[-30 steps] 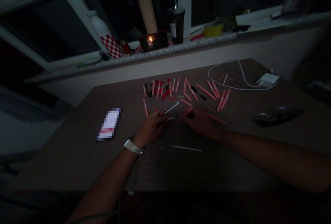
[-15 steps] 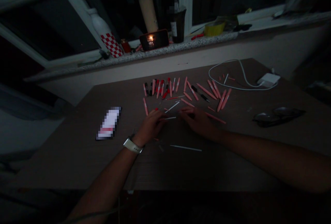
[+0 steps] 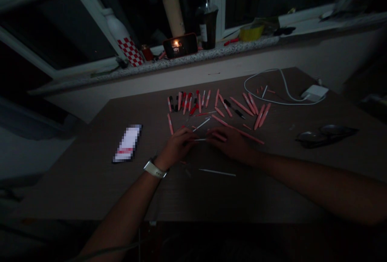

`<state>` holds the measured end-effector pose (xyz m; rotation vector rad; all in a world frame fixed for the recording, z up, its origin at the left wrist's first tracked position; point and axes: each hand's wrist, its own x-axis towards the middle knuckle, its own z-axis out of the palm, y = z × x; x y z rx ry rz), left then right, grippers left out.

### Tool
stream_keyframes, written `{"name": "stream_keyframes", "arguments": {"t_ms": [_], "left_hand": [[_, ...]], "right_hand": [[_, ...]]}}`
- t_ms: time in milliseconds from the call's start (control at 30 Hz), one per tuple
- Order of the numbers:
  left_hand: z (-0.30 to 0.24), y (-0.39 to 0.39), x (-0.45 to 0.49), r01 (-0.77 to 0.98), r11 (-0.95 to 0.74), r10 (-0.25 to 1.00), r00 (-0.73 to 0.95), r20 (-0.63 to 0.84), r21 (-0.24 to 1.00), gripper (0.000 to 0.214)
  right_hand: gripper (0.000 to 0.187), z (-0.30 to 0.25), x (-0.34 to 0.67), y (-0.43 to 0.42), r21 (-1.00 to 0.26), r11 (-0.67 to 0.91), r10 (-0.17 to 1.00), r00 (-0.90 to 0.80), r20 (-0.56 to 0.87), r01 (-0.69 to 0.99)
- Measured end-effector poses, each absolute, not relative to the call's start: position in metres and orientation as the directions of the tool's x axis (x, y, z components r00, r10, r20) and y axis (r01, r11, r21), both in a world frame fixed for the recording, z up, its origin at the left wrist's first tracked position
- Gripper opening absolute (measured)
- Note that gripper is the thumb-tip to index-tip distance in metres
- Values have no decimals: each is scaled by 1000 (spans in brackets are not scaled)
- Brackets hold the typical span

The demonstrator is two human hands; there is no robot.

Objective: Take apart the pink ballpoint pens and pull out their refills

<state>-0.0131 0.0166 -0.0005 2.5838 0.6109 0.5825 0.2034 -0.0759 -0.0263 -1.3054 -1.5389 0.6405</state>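
My left hand (image 3: 179,146) is closed in a pinch on a thin white pen refill (image 3: 200,139), which points right. The refill's far end meets the fingers of my right hand (image 3: 232,144). Those fingers are curled around a pink pen part (image 3: 219,135), partly covered and dim. Just beyond the hands lies another white refill (image 3: 202,123), and a long pink pen piece (image 3: 251,136) lies beside my right hand. Nearer to me, a loose white refill (image 3: 217,172) rests on the desk.
Several pink, red and black pens (image 3: 184,102) lie across the back of the desk (image 3: 90,189). A phone (image 3: 127,143) is at the left. Glasses (image 3: 326,136) and a white charger (image 3: 314,93) with its cable are at the right. Bottles and a cup (image 3: 208,28) stand on the sill.
My right hand has moved slightly left and down, closing the gap to the white refill in my left hand. A pink pen part now shows in the right fingers.
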Motion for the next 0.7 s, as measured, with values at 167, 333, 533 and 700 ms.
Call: {"name": "stream_keyframes", "arguments": {"t_ms": [167,333,533,700], "left_hand": [[0,27,-22,356,-847,492,806,330,394,16],[0,32,-26,387,-860,492,800,343,333,17],[4,31,-26,375,-868,477,813,335,324,8],[6,30,-26,363,-873,459,836,300,325,13]], "right_hand": [[13,-27,207,-74,-881,205,916,233,326,426],[14,-31,209,-73,-889,220,855,360,374,402],[16,-30,210,-74,-910,203,839,416,352,361],[13,-29,210,-74,-911,200,822,445,357,361]]}}
